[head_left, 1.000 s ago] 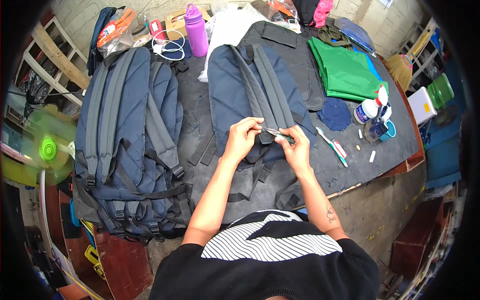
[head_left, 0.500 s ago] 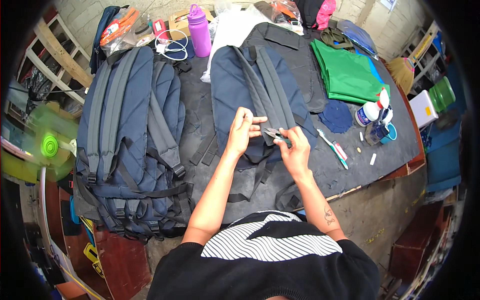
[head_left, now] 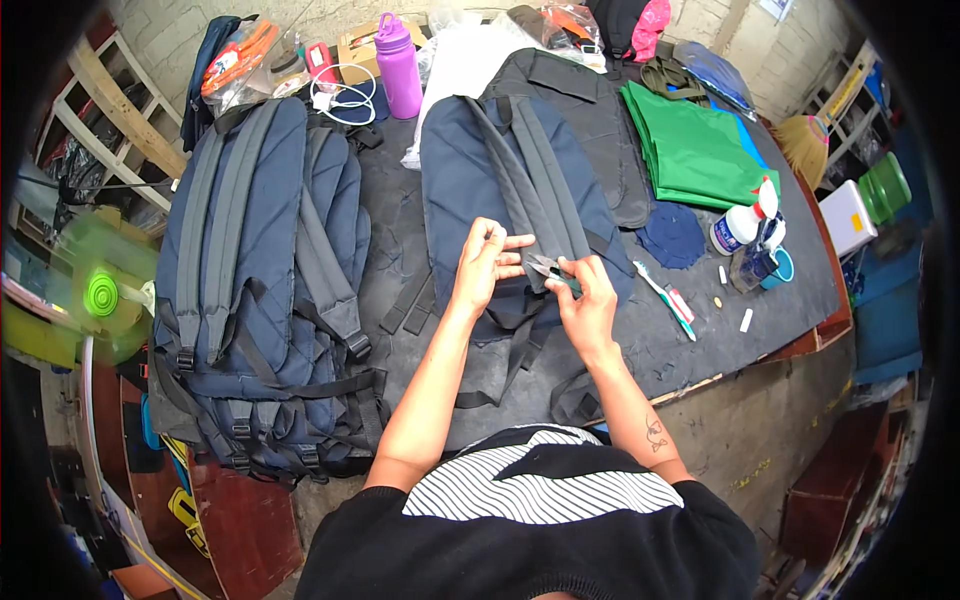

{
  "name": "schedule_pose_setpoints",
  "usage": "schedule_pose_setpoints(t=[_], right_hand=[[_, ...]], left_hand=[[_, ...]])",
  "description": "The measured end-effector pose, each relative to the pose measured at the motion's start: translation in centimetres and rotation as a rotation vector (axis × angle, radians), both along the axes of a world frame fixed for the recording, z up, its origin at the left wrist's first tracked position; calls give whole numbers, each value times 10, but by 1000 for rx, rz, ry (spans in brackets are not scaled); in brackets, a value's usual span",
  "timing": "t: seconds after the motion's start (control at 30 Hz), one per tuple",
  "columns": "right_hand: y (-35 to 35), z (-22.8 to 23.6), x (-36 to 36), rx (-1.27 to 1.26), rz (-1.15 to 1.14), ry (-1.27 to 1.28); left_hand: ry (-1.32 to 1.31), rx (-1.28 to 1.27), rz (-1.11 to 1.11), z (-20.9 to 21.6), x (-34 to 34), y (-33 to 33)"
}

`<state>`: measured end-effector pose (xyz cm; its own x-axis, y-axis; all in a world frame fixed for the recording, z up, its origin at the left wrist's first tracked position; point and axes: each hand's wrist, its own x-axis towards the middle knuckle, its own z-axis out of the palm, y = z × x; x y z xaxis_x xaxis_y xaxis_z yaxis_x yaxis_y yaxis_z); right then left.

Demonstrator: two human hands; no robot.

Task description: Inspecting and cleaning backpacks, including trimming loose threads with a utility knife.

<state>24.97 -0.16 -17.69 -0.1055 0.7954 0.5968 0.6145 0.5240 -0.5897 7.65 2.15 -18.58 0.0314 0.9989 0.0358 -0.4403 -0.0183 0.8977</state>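
I've got the bench (head_left: 395, 240) filling most of my head view, dark-topped, and the tall stack of navy backpacks (head_left: 262, 285) takes up its left end, straps hanging toward the near edge. Next down in size, and right under the hands, is the single navy backpack (head_left: 540, 190), lying straps up across the middle of the bench, its lower end toward the near edge. Beyond it I see a dark grey bag (head_left: 585, 130), partly covered by it, and then the folded green sheet (head_left: 695, 150) over by the far right corner. The purple bottle (head_left: 399, 72) stands at the far edge, left of centre, and the white spray bottle (head_left: 736, 225) near the right edge. Now the hands: the left hand (head_left: 483, 262) is over the backpack, some fingers stretched out to the right, and whether it pinches anything I can't tell from here. The right hand (head_left: 588, 300) is closed around the snips, over the strap ends. The blue cup (head_left: 780, 268) sits close by the right edge, the toothbrush (head_left: 657, 288) lies slantwise just right of the backpack, and here are those snips (head_left: 543, 267), blades slightly parted, pointing at the left fingers. Smallest I can pick out: a white piece (head_left: 747, 320) toward the near right corner.
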Motion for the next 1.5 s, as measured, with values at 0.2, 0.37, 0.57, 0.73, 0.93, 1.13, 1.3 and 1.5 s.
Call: schedule_pose_setpoints(t=[0.2,0.37,0.57,0.73,0.93,1.13,1.3,1.5], right_hand=[[24,-32,25,-926,455,1172],[9,-4,6,-385,144,435],[-7,12,3,-101,-24,33],[-9,16,1,-37,-40,-104],[5,-8,-4,-396,121,376],[10,-20,7,-951,382,1016],[15,-17,12,-1296,564,1275],[9,-16,1,-461,234,542]], left_hand=[[39,7,-72,6,0,-5],[114,94,-82,1,-2,-7],[70,87,-62,2,1,-7],[69,94,-43,0,2,-8],[48,110,-73,0,3,-6],[197,147,-27,6,8,-8],[172,136,-45,-2,-1,-4],[172,56,-52,5,-5,-5]])
